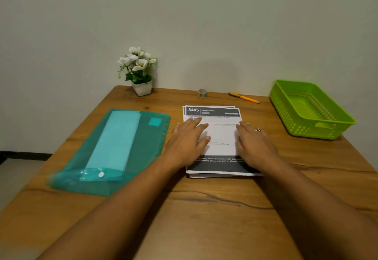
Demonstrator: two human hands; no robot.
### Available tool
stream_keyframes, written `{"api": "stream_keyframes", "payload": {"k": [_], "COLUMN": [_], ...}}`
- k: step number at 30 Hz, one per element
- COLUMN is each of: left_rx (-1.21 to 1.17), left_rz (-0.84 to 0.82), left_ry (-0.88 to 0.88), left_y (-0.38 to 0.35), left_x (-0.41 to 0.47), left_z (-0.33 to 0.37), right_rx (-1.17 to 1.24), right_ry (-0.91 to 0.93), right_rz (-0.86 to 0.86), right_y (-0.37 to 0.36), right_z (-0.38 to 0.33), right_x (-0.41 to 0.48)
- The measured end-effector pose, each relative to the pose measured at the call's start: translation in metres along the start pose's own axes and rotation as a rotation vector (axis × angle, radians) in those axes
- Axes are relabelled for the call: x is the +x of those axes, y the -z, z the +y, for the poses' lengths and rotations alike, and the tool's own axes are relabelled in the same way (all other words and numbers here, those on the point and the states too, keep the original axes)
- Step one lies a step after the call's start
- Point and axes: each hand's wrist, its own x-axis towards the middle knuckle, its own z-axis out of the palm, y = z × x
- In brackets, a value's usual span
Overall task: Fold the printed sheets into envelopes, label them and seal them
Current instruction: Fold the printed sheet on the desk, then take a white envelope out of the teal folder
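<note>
A small stack of printed sheets lies in the middle of the wooden table, with a dark header reading 3405 at its far end. My left hand rests flat on the stack's left side, fingers spread. On the right side lies my right hand, also flat, with a ring on one finger. Neither hand grips anything. To the left sits a teal plastic folder with pale envelopes inside and a small label pad. A tape roll and an orange pen lie near the wall.
A green plastic basket stands at the right, holding nothing. A white pot of artificial flowers sits at the back against the wall. The table's left edge drops to the floor.
</note>
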Motion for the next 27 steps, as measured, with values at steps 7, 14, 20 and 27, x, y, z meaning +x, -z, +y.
{"api": "stream_keyframes", "payload": {"k": [7,14,20,27], "left_rx": [0.016,0.077,-0.018,-0.213], "left_rz": [0.131,0.093,-0.071,-0.127], "left_ry": [0.162,0.365,0.388,0.423], "left_y": [0.063,0.115,0.126,0.133], "left_x": [-0.052,-0.123,-0.157,-0.158], "left_z": [-0.051,-0.138,-0.156,-0.161], "right_rx": [0.149,0.16,0.191,0.261], "right_ry": [0.279,0.535,0.599,0.61], "right_rz": [-0.035,-0.138,-0.228,-0.25], "right_y": [0.01,0.003,-0.005,-0.008], "right_z": [-0.116,-0.218,-0.261,-0.263], "right_x": [0.001,0.0,0.004,0.008]}}
